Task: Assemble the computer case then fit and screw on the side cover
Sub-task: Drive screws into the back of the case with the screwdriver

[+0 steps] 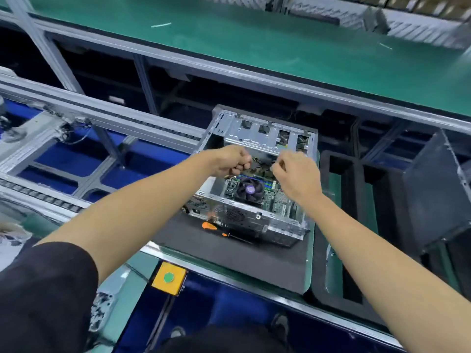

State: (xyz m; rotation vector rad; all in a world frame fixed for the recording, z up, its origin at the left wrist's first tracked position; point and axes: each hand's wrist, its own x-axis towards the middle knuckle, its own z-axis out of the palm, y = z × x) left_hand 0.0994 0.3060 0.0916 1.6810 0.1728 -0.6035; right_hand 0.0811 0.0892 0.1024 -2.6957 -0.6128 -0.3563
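Note:
An open computer case lies on a black mat, with the motherboard and a round CPU fan exposed. Its silver drive cage stands at the far end. Both my hands hover over the inside, just in front of the cage. My left hand is curled into a fist around the dark cables. My right hand pinches the same bundle from the right. A black side cover leans upright to the right of the case.
An orange-handled screwdriver lies on the mat against the case's near left side. A black foam tray sits between case and cover. A yellow box with a green button is on the bench edge. A green conveyor belt runs behind.

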